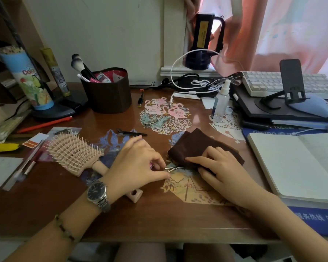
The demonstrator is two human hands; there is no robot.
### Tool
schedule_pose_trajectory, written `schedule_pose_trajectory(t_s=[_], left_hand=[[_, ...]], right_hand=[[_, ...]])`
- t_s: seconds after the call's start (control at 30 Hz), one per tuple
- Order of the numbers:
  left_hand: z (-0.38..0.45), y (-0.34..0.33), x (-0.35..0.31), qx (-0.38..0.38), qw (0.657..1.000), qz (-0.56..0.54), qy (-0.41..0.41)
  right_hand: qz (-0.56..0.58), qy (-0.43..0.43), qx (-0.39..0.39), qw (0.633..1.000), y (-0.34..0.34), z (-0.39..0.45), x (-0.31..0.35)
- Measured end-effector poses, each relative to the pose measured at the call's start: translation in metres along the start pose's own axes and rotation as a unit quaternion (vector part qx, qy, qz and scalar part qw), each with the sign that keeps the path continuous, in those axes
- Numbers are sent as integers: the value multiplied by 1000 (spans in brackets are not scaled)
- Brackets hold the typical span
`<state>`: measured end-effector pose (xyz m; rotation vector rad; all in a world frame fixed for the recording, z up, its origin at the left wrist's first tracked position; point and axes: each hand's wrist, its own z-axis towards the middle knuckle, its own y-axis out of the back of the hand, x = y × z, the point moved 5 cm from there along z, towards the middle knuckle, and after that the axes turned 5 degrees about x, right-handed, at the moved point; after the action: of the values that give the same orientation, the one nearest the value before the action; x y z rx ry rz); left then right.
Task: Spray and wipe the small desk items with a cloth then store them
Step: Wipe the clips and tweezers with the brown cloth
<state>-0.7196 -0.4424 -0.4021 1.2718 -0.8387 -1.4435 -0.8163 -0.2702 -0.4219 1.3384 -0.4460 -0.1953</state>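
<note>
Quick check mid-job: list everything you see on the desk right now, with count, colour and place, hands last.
cloth: 1, brown, desk centre-right
metal tool: 1, silver, at the cloth's near edge
spray bottle: 1, clear, behind the cloth
hairbrush: 1, pink, desk left
black clip: 1, beyond left hand
brush holder: 1, dark brown, back centre
notebook: 1, white, open, right
keyboard: 1, white, back right
phone stand: 1, black, over the keyboard
red pen: 1, left
left hand: pinches metal tool
right hand: rests on cloth
</note>
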Motion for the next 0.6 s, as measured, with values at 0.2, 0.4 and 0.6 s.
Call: schedule_pose_trajectory(t_s=[0.2, 0.4, 0.6], left_hand=[[3, -4, 2, 3, 1000, 0, -8], [5, -3, 1, -1, 1000, -11, -4], [3, 0, 2, -22, 1000, 1, 3]], right_hand=[[-53, 19, 3, 998, -1, -2, 7], [-63, 52, 5, 997, -4, 3, 22], [-62, 86, -12, 994, -6, 8, 41]])
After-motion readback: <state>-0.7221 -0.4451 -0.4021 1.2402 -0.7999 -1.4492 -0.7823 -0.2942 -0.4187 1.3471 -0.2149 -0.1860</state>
